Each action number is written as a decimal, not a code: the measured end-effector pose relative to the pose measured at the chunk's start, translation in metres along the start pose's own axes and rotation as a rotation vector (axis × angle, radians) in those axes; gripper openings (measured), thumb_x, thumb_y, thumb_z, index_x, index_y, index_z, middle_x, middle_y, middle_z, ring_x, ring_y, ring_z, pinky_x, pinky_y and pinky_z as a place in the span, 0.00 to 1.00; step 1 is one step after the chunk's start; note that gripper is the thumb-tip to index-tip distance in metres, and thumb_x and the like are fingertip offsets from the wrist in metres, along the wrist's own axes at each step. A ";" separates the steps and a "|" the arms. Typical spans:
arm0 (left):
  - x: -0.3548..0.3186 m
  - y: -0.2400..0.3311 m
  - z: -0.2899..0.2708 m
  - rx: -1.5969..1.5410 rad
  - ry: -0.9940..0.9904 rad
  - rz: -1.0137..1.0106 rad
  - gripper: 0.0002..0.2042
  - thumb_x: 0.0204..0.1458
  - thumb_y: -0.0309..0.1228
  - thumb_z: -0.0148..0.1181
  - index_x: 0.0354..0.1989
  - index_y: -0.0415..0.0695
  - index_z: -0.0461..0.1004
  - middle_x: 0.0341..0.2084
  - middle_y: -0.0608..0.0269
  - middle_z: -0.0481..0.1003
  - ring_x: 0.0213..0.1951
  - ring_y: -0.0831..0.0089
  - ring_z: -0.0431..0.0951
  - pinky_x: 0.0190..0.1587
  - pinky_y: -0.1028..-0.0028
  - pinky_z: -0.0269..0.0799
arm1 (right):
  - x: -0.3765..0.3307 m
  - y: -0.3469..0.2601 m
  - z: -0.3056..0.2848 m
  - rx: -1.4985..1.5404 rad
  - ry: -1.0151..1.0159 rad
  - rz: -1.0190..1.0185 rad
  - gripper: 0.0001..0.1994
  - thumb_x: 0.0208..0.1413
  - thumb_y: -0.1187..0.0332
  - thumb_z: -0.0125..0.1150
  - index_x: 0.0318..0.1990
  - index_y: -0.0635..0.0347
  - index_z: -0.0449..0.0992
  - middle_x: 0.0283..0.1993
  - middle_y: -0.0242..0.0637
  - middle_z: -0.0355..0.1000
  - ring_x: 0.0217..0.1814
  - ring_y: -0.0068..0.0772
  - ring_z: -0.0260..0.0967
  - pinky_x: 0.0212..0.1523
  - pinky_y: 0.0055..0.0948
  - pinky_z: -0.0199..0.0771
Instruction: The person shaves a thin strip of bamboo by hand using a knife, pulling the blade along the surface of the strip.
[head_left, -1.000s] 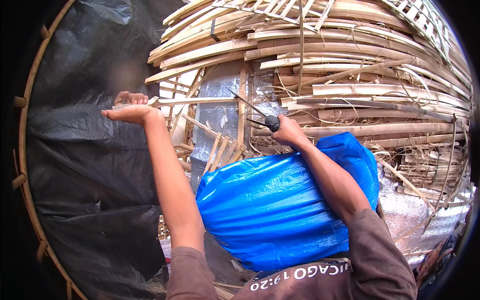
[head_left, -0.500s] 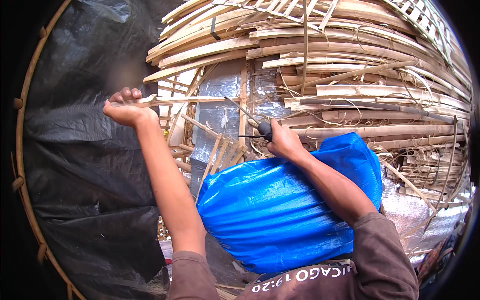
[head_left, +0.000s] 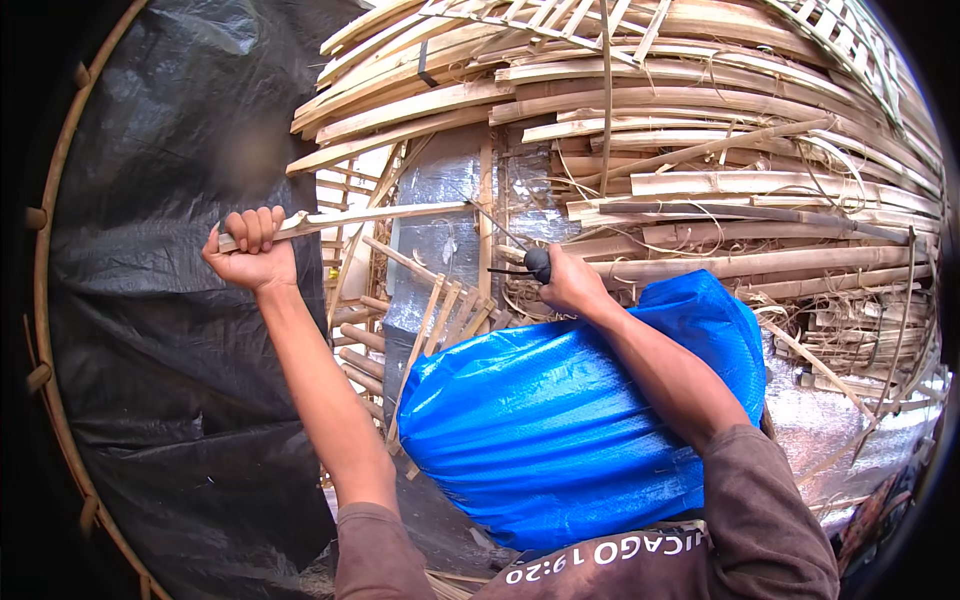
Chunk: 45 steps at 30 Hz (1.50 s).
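And there go the fingers: the left hand, which lay open under the bamboo strip a second ago, has curled shut and now grips the strip's left end in a fist. That should mean a firmer hold for the work on it, where the open palm merely carried it. Across the way, the right hand keeps its closed grip on the black handle of a thin-bladed tool, with little shift there.

Now the strip's line: its long axis runs left to right, climbing slightly away from the fist, a touch more slanted than before. The free end points right, out in front of the person, above the silvery sheet and just beside the tool's slim blade, which slants up and left. Are the two touching? The blade is too thin here to say. Closer in, the blue sheet spreads beneath the right forearm, apart from the strip.
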<state>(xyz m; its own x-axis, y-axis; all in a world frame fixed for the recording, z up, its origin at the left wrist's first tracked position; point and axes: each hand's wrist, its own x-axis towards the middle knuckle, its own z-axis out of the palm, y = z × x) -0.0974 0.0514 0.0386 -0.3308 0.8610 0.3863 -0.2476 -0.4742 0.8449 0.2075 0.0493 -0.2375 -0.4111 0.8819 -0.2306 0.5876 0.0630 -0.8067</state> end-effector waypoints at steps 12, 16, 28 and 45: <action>0.002 -0.007 0.017 0.150 0.424 0.130 0.15 0.43 0.43 0.40 0.12 0.54 0.48 0.08 0.71 0.47 0.14 0.77 0.45 0.25 0.71 0.46 | -0.021 -0.061 -0.026 0.077 -0.028 -0.151 0.19 0.40 0.73 0.62 0.42 0.62 0.65 0.37 0.56 0.75 0.42 0.65 0.72 0.42 0.57 0.72; 0.003 -0.010 0.022 0.170 0.501 0.132 0.16 0.43 0.45 0.40 0.12 0.53 0.48 0.08 0.71 0.47 0.13 0.76 0.43 0.25 0.71 0.45 | -0.026 -0.056 -0.022 -0.006 0.004 -0.128 0.19 0.40 0.74 0.63 0.43 0.62 0.65 0.35 0.56 0.75 0.40 0.63 0.73 0.41 0.56 0.72; 0.001 -0.020 0.054 0.224 0.434 0.172 0.18 0.46 0.47 0.39 0.12 0.53 0.47 0.07 0.71 0.46 0.14 0.76 0.42 0.24 0.72 0.44 | -0.028 -0.072 -0.027 0.110 0.057 -0.253 0.20 0.40 0.74 0.62 0.44 0.59 0.65 0.29 0.59 0.74 0.36 0.65 0.73 0.38 0.58 0.71; -0.020 -0.021 0.053 0.219 0.524 0.238 0.18 0.46 0.47 0.38 0.13 0.53 0.47 0.07 0.70 0.45 0.13 0.76 0.41 0.23 0.71 0.44 | -0.047 -0.111 -0.029 0.204 0.051 -0.370 0.19 0.42 0.72 0.63 0.43 0.58 0.65 0.26 0.58 0.73 0.34 0.67 0.72 0.36 0.60 0.69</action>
<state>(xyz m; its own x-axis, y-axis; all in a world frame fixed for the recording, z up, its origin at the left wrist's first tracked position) -0.0371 0.0541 0.0327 -0.7712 0.5052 0.3874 0.0625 -0.5455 0.8358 0.1818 0.0146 -0.1216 -0.5303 0.8397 0.1174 0.2549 0.2899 -0.9225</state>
